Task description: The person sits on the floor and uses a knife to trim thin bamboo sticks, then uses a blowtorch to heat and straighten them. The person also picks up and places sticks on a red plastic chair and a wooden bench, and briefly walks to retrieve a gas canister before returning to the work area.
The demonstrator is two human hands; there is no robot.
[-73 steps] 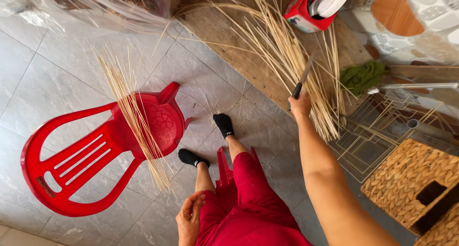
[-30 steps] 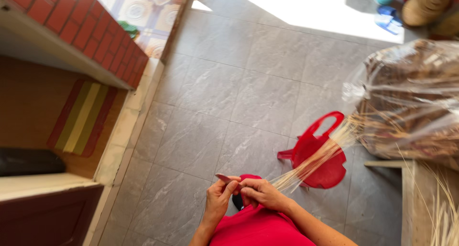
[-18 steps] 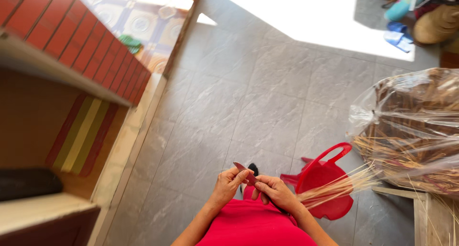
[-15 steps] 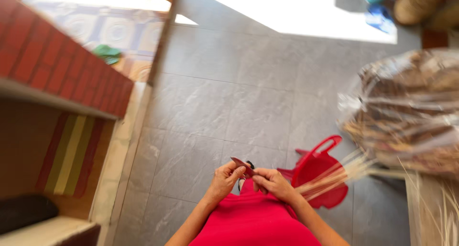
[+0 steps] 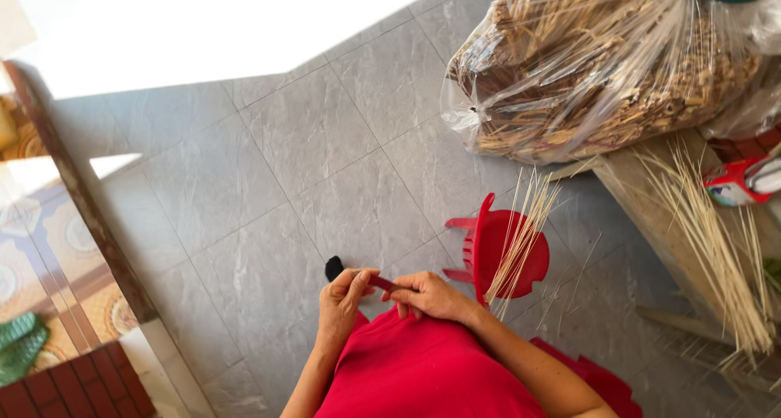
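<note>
Package: clear plastic bag (image 5: 602,64) | bulging, holding tan dried fibre | lying top right on wooden bench (image 5: 651,198) | labels, signs, screens: none showing.

Left hand (image 5: 342,300) and right hand (image 5: 431,296) side by side above lap in red cloth (image 5: 423,369), both touching small dark red stick-like object (image 5: 382,284) between them. Black-socked foot (image 5: 333,267) on grey tiled floor (image 5: 268,182), just beyond left hand. Red plastic chair (image 5: 504,251) right of hands, bundle of thin pale straw stalks (image 5: 521,231) lying across it. Clear plastic bag of dried brown fibre (image 5: 602,60) further off, upper right, resting at end of long wooden bench (image 5: 651,198). Loose pale straw stalks (image 5: 716,239) on bench.
</note>
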